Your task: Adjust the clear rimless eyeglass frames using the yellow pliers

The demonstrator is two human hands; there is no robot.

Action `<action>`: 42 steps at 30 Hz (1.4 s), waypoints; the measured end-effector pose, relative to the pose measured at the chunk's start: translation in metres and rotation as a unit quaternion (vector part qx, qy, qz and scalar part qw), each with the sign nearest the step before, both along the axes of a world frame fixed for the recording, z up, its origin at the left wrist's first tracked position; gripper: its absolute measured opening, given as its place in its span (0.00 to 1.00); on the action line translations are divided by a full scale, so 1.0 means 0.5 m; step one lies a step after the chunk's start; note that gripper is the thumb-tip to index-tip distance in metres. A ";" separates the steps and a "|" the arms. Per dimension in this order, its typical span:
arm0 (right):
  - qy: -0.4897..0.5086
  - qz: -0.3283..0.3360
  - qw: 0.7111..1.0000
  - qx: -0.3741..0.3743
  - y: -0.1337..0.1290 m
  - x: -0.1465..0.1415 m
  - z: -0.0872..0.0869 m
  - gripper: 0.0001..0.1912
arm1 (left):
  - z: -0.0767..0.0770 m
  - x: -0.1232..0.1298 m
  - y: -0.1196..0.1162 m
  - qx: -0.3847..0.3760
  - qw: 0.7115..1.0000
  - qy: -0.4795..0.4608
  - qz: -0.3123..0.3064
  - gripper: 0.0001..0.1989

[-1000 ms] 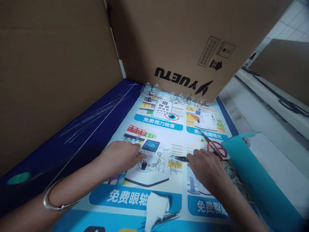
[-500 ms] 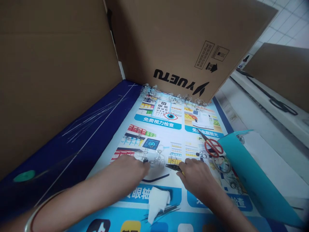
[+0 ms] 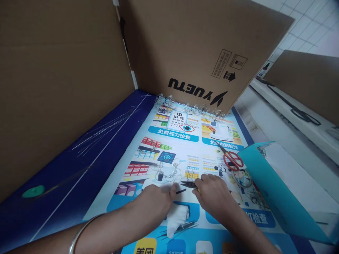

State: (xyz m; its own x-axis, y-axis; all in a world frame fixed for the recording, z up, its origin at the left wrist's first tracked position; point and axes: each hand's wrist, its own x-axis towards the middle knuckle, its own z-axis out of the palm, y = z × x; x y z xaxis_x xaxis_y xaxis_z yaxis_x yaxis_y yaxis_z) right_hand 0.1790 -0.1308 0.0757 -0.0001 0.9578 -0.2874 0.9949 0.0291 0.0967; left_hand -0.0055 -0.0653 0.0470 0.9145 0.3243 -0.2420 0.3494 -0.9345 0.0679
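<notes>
My right hand (image 3: 214, 192) is closed round the handles of black-nosed pliers (image 3: 188, 184), whose jaws point left. My left hand (image 3: 157, 201) is curled just left of the plier tips, thumb and fingers together; what it pinches, if anything, is too small to make out. Beyond it on the printed sheet lies a loop of thin wire with clear beads (image 3: 174, 165), with a small black piece (image 3: 160, 176) at its left. A crumpled white tissue (image 3: 177, 216) and several dark thin sticks (image 3: 182, 228) lie between my forearms.
Red-handled scissors (image 3: 233, 161) and a wire coil (image 3: 243, 178) lie at the right, beside a teal folder (image 3: 280, 187). Beaded wire pieces (image 3: 196, 110) line the foot of the cardboard wall (image 3: 201, 46). Thin wires (image 3: 103, 128) and a green object (image 3: 33, 191) are at the left.
My left hand has moved right and nearer to me, away from the black piece, which now shows on the sheet. The right hand and pliers have hardly moved. The view has shifted slightly.
</notes>
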 end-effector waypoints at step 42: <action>-0.075 0.100 0.977 -0.170 0.118 -0.062 0.076 0.15 | 0.016 -0.001 0.024 -0.051 0.997 -0.053 -0.028 0.22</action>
State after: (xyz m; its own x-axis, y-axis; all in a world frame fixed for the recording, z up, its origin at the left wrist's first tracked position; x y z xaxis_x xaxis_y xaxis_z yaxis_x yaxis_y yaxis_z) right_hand 0.1478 -0.0718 0.1139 -0.1107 0.7916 -0.6009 0.9414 0.2774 0.1919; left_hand -0.0061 -0.0534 0.0551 0.9525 0.2509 -0.1728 0.2831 -0.9386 0.1972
